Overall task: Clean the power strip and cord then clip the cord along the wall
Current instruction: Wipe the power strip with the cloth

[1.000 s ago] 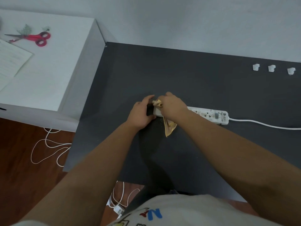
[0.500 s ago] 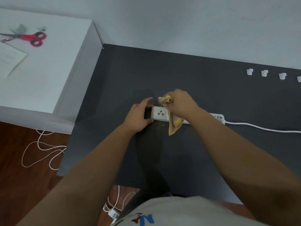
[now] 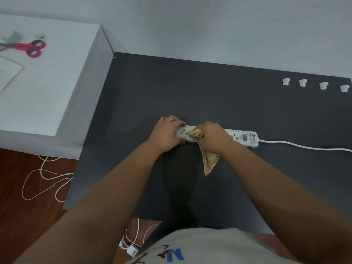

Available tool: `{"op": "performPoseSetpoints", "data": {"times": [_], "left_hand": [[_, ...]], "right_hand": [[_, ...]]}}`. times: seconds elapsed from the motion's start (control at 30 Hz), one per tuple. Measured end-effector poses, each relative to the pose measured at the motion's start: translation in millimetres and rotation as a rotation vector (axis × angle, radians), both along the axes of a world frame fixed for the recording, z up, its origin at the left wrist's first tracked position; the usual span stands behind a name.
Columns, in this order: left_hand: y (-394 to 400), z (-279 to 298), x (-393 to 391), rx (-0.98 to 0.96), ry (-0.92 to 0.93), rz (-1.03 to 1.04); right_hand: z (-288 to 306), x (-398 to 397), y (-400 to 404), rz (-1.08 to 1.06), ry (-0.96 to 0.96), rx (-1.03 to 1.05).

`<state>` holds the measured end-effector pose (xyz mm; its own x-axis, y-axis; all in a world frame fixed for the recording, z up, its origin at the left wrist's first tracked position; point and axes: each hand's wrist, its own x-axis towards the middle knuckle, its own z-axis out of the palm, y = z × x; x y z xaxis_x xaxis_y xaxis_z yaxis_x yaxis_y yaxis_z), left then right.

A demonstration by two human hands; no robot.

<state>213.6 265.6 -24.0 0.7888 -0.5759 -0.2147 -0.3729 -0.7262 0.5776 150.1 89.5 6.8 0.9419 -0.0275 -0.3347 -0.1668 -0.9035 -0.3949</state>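
A white power strip (image 3: pixel 242 137) lies across the dark grey table (image 3: pixel 209 96), smudged with dirt near its right end. Its white cord (image 3: pixel 304 147) runs off to the right edge. My left hand (image 3: pixel 165 134) grips the strip's left end and holds it down. My right hand (image 3: pixel 213 139) is closed on a yellow cloth (image 3: pixel 208 161), pressing a bunched corner onto the strip's left sockets while the rest of the cloth hangs toward me. Several white cord clips (image 3: pixel 302 82) sit in a row at the table's far right, by the wall.
A white cabinet (image 3: pixel 57 88) stands to the left, higher than the table, with red-handled scissors (image 3: pixel 30 47) and a paper sheet (image 3: pixel 7 73) on it. Loose white cable (image 3: pixel 43 180) loops over the wooden floor at the left. The pale wall (image 3: pixel 209 25) runs behind the table.
My right hand has wiped the cloth back leftward along the strip, uncovering its right end. My left hand now closes more fully over the left end.
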Motion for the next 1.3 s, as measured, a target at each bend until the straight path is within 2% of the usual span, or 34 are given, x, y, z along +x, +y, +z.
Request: {"op": "performPoseSetpoints", "data": {"times": [0.17,0.27,0.33,0.47,0.73,0.9,1.0,1.07,1.13,1.23,1.3], "left_hand": [[1,0,-1,0.003,0.014,0.015],[1,0,-2,0.009,0.003,0.012],[0,0,-1,0.025,-0.016,0.001],[5,0,0,0.053,-0.026,-0.06],[28,-10,-1,0.006,0.0,0.036],[30,-15,-4,-0.036,0.007,0.065],[32,-13,-3,-0.001,-0.008,0.032],[32,-13,-3,-0.004,-0.003,0.03],[32,-15,-3,-0.015,-0.004,0.03],[32,-18,-1,-0.026,-0.019,0.014],[32,-17,-1,-0.025,-0.017,0.011]], "right_hand": [[-2,5,-19,-0.224,-0.082,-0.056],[-4,-3,-6,-0.035,0.022,-0.018],[-2,-4,-3,0.053,0.013,0.015],[-4,0,-10,-0.142,-0.114,-0.006],[-7,-1,0,-0.109,-0.063,-0.04],[-6,-11,30,0.107,0.007,0.017],[-2,1,18,0.011,-0.103,0.016],[-3,9,13,-0.066,-0.099,-0.024],[-4,11,22,-0.005,-0.036,-0.034],[2,11,38,0.211,0.041,0.019],[2,21,36,0.173,0.007,0.024]]}}
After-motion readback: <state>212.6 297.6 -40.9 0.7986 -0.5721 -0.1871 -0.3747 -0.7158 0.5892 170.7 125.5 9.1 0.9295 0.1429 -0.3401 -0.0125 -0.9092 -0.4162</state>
